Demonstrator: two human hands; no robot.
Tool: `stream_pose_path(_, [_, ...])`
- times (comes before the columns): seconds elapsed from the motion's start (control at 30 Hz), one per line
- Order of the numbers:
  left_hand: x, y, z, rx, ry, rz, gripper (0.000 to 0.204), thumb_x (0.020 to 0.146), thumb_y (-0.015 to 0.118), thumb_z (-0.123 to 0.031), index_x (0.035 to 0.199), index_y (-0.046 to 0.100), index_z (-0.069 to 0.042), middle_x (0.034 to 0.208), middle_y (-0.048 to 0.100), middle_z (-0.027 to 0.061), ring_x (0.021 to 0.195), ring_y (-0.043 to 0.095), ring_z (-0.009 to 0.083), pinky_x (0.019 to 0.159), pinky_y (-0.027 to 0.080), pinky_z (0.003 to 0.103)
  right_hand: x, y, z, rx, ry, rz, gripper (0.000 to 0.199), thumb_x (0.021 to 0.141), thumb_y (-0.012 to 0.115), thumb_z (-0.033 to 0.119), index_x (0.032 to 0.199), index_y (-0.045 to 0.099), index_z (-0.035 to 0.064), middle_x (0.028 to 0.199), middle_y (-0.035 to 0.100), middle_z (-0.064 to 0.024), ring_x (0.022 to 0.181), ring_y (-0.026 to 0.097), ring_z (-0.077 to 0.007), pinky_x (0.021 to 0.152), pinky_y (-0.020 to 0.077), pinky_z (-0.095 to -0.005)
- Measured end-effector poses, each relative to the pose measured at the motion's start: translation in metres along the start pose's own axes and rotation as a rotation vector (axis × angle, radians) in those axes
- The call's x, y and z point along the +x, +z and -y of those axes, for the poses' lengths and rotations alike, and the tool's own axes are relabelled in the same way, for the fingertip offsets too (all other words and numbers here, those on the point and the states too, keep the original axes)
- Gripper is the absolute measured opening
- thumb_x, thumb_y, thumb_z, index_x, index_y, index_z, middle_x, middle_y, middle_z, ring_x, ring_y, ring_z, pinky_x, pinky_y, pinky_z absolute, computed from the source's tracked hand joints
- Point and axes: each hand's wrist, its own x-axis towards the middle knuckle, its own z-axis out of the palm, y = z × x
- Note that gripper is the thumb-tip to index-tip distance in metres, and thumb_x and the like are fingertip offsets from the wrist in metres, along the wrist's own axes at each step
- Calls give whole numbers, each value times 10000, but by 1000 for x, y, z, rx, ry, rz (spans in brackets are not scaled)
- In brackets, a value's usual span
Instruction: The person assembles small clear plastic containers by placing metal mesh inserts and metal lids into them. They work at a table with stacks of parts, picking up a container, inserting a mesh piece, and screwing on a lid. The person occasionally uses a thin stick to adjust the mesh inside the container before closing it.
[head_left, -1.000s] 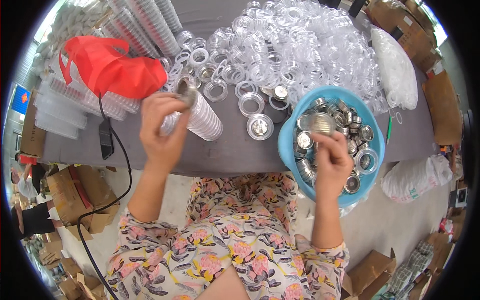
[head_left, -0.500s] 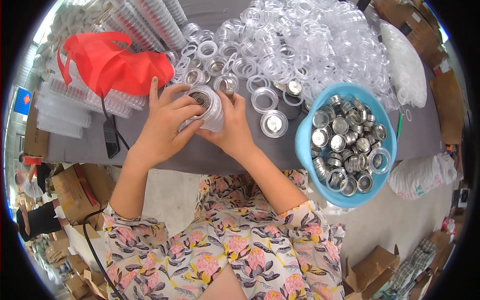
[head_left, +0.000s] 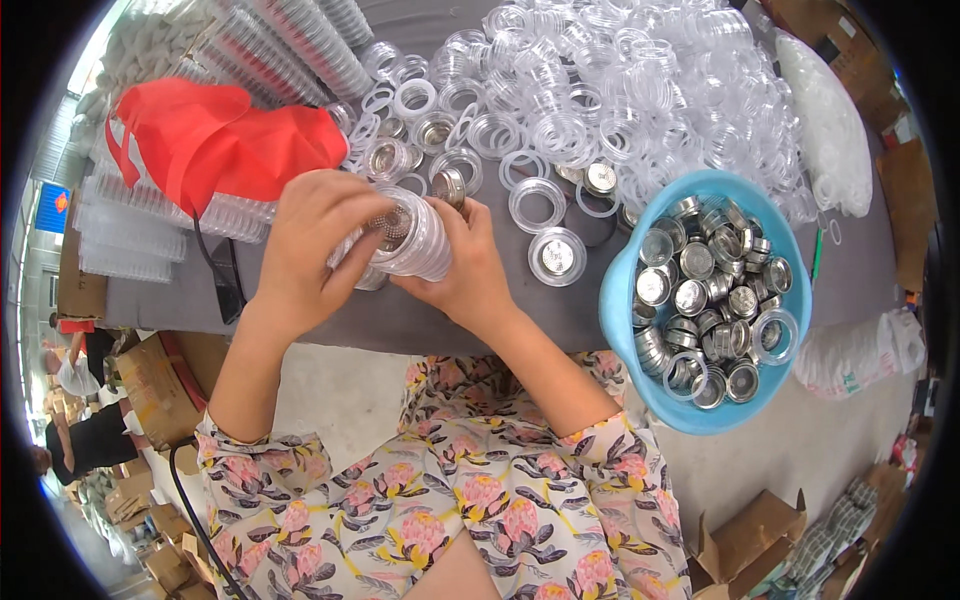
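My right hand (head_left: 468, 265) is wrapped round a tilted stack of clear plastic rings (head_left: 428, 250). A round metal piece (head_left: 449, 187) is also caught at its fingers, above the stack. A perforated metal strainer cup (head_left: 396, 226) shows in the stack's left end. My left hand (head_left: 312, 245) closes on that end, fingers curled over the rim and thumb below; its exact grip is partly hidden. Just beyond the hands lie loose clear rings and metal cups (head_left: 385, 160). To the right, a clear ring with a metal cup (head_left: 557, 257) rests on the grey cloth.
A blue basin (head_left: 612, 300) of metal cups stands at the table's right front edge. Clear rings (head_left: 640, 90) are heaped at the back. A red bag (head_left: 230, 140), stacked clear plastic pieces (head_left: 130, 235) and a black device with a cord (head_left: 226, 280) occupy the left.
My left hand has turned, its raised index finger now curled down onto the stack. The stack's end has tipped, and the metal piece sits lower in my right fingers.
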Motion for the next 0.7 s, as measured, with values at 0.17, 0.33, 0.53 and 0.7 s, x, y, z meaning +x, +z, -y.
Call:
stream_pose_path(0.17, [16,5,12,118,129,-15,255,667,704,-33,912,651,-84,833,609,21,820,549,218,746,387,351,-1,-1,-1,-1,-7,-15,784,557,848,194,1232,480,37,1162,417,-195,1056,502,-363,883,455,-412])
stream_pose_path(0.33, [23,-9,15,20,18,34,227,664,716,-30,876,659,-88,788,606,14,796,541,199,738,376,320,-5,2,-5,36,-13,-36,782,556,846,213,1230,483,50,1159,426,-175,1054,499,-361,887,438,-428])
stream_pose_path(0.53, [21,4,6,-29,-123,-31,264,661,734,-33,910,658,-75,826,610,55,810,552,216,780,398,333,-4,4,-8,43,-21,-57,788,543,847,213,1227,486,61,1149,431,-169,1040,502,-352,887,434,-428])
stream_pose_path(0.7, [5,-4,-6,-12,15,51,326,657,738,-63,962,632,-21,930,614,85,846,567,264,768,428,360,-3,4,-9,50,-6,-41,778,553,837,233,1225,484,62,1136,432,-169,1035,499,-353,886,430,-434])
